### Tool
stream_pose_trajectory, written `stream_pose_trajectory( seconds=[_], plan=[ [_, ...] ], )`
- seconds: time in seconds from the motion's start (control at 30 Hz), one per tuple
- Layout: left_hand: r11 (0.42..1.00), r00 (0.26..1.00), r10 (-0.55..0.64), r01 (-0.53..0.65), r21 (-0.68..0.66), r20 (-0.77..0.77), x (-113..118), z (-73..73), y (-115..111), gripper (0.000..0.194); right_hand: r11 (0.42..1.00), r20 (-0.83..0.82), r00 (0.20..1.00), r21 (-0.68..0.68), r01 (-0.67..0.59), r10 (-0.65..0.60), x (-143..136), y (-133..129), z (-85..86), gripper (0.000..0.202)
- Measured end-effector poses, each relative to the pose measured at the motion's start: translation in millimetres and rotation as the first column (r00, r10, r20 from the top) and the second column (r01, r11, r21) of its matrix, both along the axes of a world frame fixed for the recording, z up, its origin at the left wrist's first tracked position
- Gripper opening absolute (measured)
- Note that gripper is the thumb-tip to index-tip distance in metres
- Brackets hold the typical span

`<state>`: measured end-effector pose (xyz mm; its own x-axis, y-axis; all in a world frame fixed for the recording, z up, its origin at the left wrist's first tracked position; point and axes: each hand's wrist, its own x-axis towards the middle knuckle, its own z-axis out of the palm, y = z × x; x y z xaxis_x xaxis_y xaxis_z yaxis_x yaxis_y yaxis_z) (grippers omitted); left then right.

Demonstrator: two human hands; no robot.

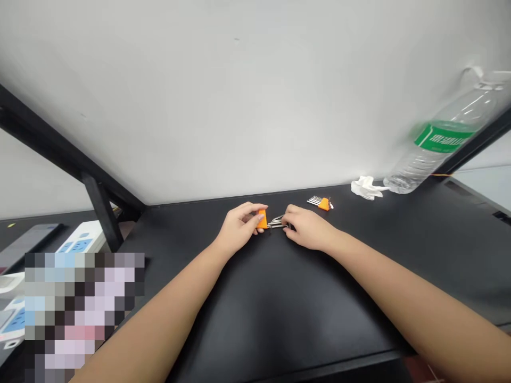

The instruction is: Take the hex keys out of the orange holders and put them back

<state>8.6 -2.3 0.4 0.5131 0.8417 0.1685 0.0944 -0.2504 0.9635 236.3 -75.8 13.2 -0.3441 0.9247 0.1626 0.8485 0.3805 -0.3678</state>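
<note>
Between the thumb and fingers of my left hand (240,226) is an orange hex key holder (262,218), held near the middle of the black tabletop. Several silver hex keys (275,222) lie to the right of this holder, between my two hands. My right hand (307,226) has its fingers curled down around the far ends of these keys; the fingertips are partly hidden. Behind my right hand, a second orange holder (324,204) with several hex keys in it lies on the tabletop.
The black tabletop (255,308) meets a pale wall (239,106). At the back right, a crumpled white tissue (367,188) lies beside a big clear bottle (443,135) with a green label. A black frame bar (101,210) and white power strips (82,242) are at the left.
</note>
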Motion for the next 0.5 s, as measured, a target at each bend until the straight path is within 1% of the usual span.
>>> stream_pose_trajectory(
  seconds=[0.13, 0.2, 0.23, 0.3, 0.37, 0.47, 0.5],
  plan=[
    [0.987, 0.993, -0.005, 0.024, -0.16, 0.118, 0.2, -3.0, 4.7, 0.046, 0.998, 0.104, 0.993, -0.032, 0.055, -0.051, -9.6, -5.1, 6.5, 0.014],
    [0.977, 0.984, 0.002, 0.037, -0.212, 0.179, -0.4, -2.8, 7.5, 0.049, 0.997, 0.114, 0.992, -0.05, 0.066, -0.06, -9.7, -6.5, 8.4, 0.016],
    [0.974, 0.98, 0.01, 0.036, -0.225, 0.199, -0.7, -2.3, 8.7, 0.047, 0.997, 0.099, 0.994, -0.061, 0.056, -0.05, -8.0, -6.3, 9.0, 0.016],
    [0.973, 0.976, 0.029, 0.022, -0.23, 0.214, -1.4, -1.3, 10.4, 0.039, 0.998, 0.028, 0.999, -0.062, 0.017, -0.015, -1.5, -4.0, 9.8, 0.015],
    [0.975, 0.975, 0.043, 0.006, -0.22, 0.216, -1.6, -0.6, 10.8, 0.034, 1.0, -0.071, 0.997, 0.002, 0.019, -0.019, 6.7, -0.1, 10.7, 0.013],
    [0.978, 0.979, 0.053, -0.012, -0.207, 0.195, -1.2, -0.4, 9.6, 0.032, 0.979, -0.235, 0.965, 0.14, 0.151, -0.116, 14.5, 4.2, 12.5, 0.013],
    [0.979, 0.982, 0.053, -0.015, -0.204, 0.183, -1.0, -0.4, 9.0, 0.032, 0.971, -0.287, 0.95, 0.165, 0.172, -0.12, 14.8, 4.7, 12.9, 0.013]
  ],
)
